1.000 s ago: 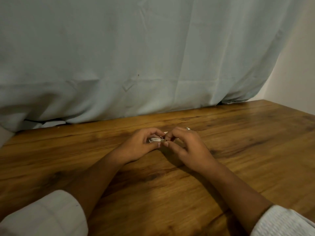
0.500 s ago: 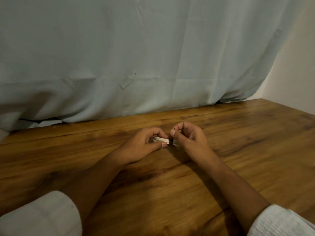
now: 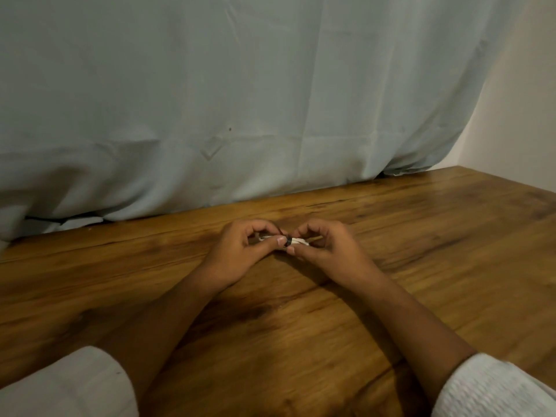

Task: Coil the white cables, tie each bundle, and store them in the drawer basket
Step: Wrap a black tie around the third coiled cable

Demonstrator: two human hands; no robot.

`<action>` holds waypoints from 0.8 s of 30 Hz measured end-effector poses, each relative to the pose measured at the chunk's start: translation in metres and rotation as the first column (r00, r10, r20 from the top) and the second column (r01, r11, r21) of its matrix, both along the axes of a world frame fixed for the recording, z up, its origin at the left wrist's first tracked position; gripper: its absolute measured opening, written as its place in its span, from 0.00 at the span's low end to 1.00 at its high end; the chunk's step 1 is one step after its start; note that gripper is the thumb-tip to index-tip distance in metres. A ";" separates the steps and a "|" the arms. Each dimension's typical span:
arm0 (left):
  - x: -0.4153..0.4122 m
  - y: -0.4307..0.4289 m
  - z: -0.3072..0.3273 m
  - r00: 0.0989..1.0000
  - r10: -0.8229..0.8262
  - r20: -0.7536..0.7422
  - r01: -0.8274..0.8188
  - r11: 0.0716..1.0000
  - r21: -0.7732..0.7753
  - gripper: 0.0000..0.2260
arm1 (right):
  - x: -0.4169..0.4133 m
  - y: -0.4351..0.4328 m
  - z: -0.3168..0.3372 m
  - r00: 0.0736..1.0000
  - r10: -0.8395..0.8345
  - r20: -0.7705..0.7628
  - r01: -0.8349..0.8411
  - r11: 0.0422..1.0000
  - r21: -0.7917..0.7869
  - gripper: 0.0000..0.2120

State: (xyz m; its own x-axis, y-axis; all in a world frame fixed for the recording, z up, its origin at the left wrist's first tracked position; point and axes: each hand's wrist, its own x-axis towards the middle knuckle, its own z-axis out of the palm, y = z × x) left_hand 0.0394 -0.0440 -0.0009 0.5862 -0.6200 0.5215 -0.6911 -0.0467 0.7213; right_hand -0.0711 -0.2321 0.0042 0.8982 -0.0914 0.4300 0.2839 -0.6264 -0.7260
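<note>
1. The left hand (image 3: 237,251) lies a little above the middle of the view, at about 11 o'clock from the middle of the counter (image 3: 421,266). Its wrist rests low on the wood, and the forearm runs back toward 7 o'clock into a white sleeve (image 3: 69,386).
2. The fingers of the left hand are curled into an arch, and the thumb (image 3: 275,242) points toward 3 o'clock. The grip is pressed on the left end of the cable bundle (image 3: 296,241), thumb below and fingertips above.
3. The right hand (image 3: 328,248) is just beside the left one, at its 3 o'clock side, and mirrors it. Its forearm goes back toward 5 o'clock into a white ribbed sleeve (image 3: 493,389).
4. The right fingers are also bent in an arch, the thumb pointing toward 9 o'clock. This grip pinches the right part of the same bundle.
5. The bundle is small and white, held between the two hands, close to the counter; I cannot tell if it touches the wood.
6. A dark band (image 3: 288,241) goes around the bundle near its middle, between the two thumbs.
7. A pale blue cloth (image 3: 240,100) hangs behind the counter, at 12 o'clock.
</note>
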 end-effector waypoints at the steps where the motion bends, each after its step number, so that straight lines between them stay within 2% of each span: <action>1: 0.000 0.000 0.001 0.999 0.018 0.037 -0.018 1.000 -0.006 0.02 | 0.001 0.000 -0.001 1.000 0.005 0.017 -0.005 1.000 -0.010 0.07; 6: -0.008 -0.004 0.005 0.986 0.116 0.118 -0.118 0.993 0.010 0.04 | 0.003 -0.002 -0.002 0.999 -0.003 0.038 0.007 0.996 -0.086 0.10; 10: -0.016 -0.004 0.011 0.946 0.169 0.278 -0.193 0.979 0.062 0.05 | 0.004 -0.001 0.000 0.998 -0.046 0.033 0.054 0.955 -0.293 0.16; 12: -0.017 -0.003 0.012 0.938 0.187 0.293 -0.221 0.972 0.084 0.06 | 0.005 -0.001 0.000 0.996 -0.074 0.053 0.089 0.924 -0.373 0.19; 17: -0.015 -0.002 0.011 0.973 0.180 0.147 -0.196 0.975 0.102 0.08 | 0.006 0.003 0.002 0.993 -0.075 0.093 0.114 0.832 -0.543 0.10; 24: -0.010 -0.006 0.007 0.980 0.198 -0.036 -0.195 0.978 0.073 0.08 | 0.004 0.007 0.003 0.989 -0.075 0.130 0.138 0.789 -0.598 0.08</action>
